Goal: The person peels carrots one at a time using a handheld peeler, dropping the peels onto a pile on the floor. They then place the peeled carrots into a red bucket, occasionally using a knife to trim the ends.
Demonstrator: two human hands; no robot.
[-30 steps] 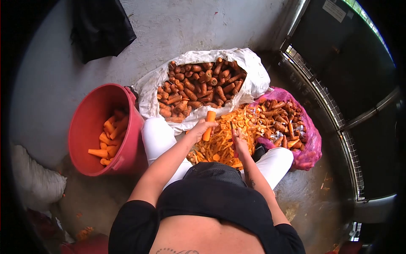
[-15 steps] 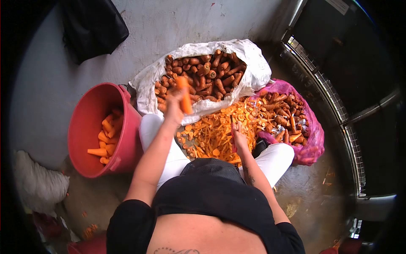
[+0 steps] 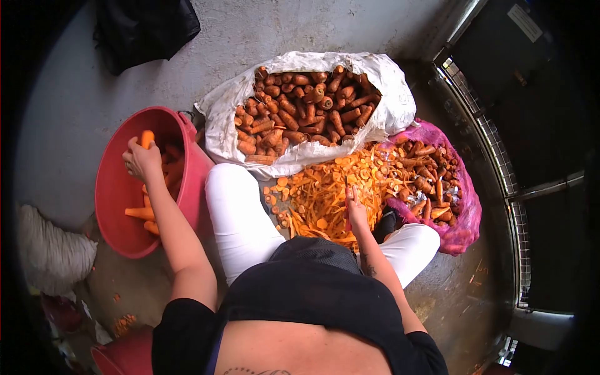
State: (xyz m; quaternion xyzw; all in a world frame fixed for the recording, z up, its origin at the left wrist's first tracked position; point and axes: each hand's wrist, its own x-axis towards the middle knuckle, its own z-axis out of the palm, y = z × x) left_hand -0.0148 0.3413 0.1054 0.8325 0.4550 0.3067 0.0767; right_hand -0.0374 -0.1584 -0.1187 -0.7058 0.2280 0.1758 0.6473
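Observation:
A peeled carrot (image 3: 147, 139) is in my left hand (image 3: 144, 160), which is over the red bucket (image 3: 112, 219) with its fingers closed around the carrot. Several peeled carrots (image 3: 140, 213) lie inside that bucket, partly hidden by my forearm. My right hand (image 3: 357, 211) is closed on a slim knife (image 3: 348, 224) with a reddish handle, its thin blade pointing away from me. Below that hand spreads a heap of orange peelings and cut slices (image 3: 319, 199) on the floor between my legs.
Ahead lies an open white sack (image 3: 215, 134) full of unpeeled carrots (image 3: 300, 112). To the right, a pink mesh bag (image 3: 470, 206) holds more carrots and pieces. A pale sack (image 3: 56, 250) sits at the left, a black bag (image 3: 144, 31) hangs on the wall, and a dark gate (image 3: 537, 125) stands at right.
My left hand has moved left, from in front of the white sack to over the red bucket, carrying the peeled carrot. My right hand stays above the peelings with the knife.

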